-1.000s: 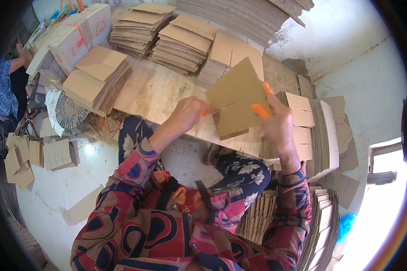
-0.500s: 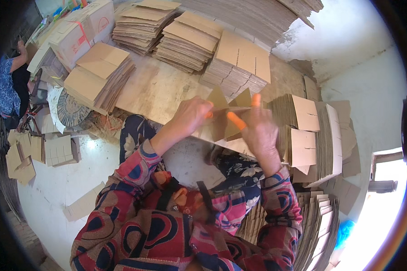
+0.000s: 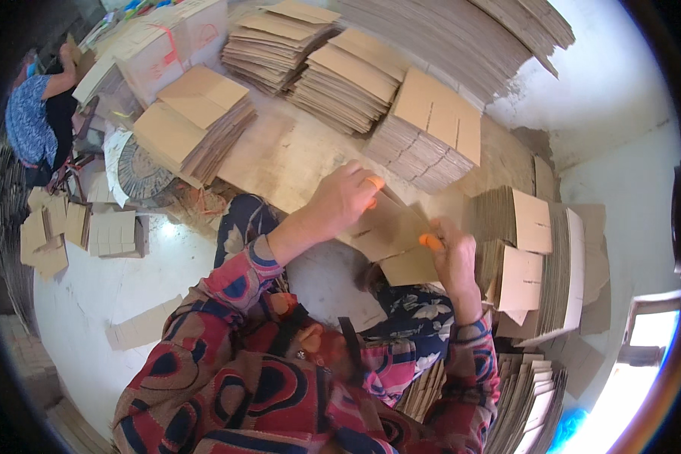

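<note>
Because the cardboard panels (image 3: 390, 233) hang over the table's (image 3: 268, 163) near edge, you seem to steady them from both sides, your left hand (image 3: 340, 200) curled nearly closed, apparently gripping their ten-o'clock edge, your right hand (image 3: 455, 259) pinching them at three o'clock.

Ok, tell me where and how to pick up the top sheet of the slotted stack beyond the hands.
Probably best pinched at the right end of the top sheet, coming from the right: bare tabletop leaves room there, while another stack sits close on its left. It lies flat, so an edge is easiest to catch.
</note>
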{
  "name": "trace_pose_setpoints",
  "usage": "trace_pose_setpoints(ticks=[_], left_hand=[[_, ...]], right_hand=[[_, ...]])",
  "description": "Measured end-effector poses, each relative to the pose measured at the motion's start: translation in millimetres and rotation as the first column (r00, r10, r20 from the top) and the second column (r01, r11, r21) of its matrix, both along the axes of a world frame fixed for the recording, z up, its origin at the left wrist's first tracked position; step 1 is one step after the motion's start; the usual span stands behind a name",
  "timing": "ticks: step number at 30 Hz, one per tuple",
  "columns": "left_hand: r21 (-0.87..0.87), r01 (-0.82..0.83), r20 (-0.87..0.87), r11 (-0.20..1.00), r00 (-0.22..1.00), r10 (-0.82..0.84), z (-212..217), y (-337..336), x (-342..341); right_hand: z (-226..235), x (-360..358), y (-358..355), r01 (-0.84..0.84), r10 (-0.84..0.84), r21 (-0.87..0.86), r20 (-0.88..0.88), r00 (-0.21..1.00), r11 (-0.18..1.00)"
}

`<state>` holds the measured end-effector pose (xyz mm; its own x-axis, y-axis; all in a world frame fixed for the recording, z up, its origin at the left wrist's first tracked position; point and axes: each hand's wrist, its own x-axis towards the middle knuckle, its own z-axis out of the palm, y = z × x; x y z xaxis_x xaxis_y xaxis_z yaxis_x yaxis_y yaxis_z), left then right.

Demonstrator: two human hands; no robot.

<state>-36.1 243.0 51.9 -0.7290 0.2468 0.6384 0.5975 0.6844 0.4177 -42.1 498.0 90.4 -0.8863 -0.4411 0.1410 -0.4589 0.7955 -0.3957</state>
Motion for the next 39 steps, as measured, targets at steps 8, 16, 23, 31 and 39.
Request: trace_pose_setpoints(ticks=[8,16,23,31,39], left_hand=[[-0.141,0.229,0.189,0.963,0.961,-0.201,0.3,4.3,-1.8],[-0.364,0.077,-0.270,0.928,0.945,-0.184,75.5,-30.8,63.6],[-0.532,-0.605,-0.521,0.592,0.785,0.335,67.6,-138.2,80.1],[-0.687,-0.593,-0.152,0.420,0.682,0.715,-30.8,-243.3,49.3],[-0.608,-0.586,0.062,0.536,0.638,0.768,-59.5,-267.7,56.1]], right_hand=[[-14.3,17.0,-0.9,-0.047,0.052,-0.163,0.025,0.998,0.985],[39.7,46.2,-22.3,-0.020,0.135,0.172,-0.687,0.714,0.985],[33.7,71.7,-0.3,0.017,0.047,0.108,-0.570,0.820,0.994],[-26.0,88.0,32.9,0.135,-0.050,0.155,-0.459,0.887,0.979],[-28.0,86.9,78.4,0.172,-0.104,0.158,-0.367,0.925,0.972]])
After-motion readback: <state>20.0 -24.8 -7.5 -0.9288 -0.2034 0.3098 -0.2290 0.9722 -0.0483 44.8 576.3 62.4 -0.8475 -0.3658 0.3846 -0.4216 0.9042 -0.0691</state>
